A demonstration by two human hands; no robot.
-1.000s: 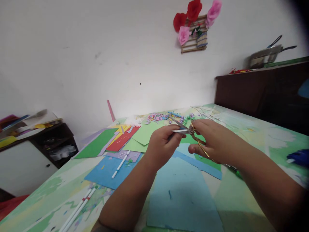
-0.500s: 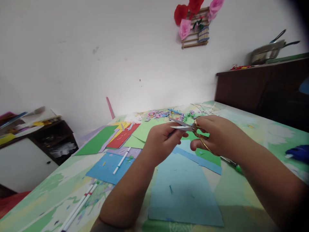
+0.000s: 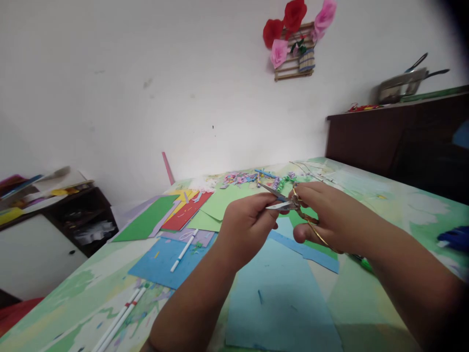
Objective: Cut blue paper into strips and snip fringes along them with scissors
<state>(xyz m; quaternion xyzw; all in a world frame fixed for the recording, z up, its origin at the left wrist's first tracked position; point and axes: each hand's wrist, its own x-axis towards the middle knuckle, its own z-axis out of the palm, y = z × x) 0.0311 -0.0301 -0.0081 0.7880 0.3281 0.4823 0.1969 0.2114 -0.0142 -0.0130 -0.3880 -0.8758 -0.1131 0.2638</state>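
My right hand (image 3: 322,215) holds gold-handled scissors (image 3: 293,203), their blades parted and pointing left. Close by on the left, my left hand (image 3: 247,225) has its fingers pressed together beside the blades; a small bit of blue shows between the blades, and what the fingers hold is mostly hidden. Both hands are above a light blue sheet (image 3: 278,298), on which a thin blue scrap lies. A blue strip (image 3: 318,257) and a green sheet are partly under my right hand.
Left of my hands lie a blue sheet (image 3: 157,259) with a white marker (image 3: 184,251), a red sheet (image 3: 187,211) and a green sheet (image 3: 146,218). More markers (image 3: 120,318) lie at the front left. Paper scraps (image 3: 238,179) are near the wall; a dark blue object (image 3: 454,239) is at right.
The scissors have shifted slightly right and down, and their blades stand wider apart. The camera view has tilted slightly, so the whole scene sits a little lower.
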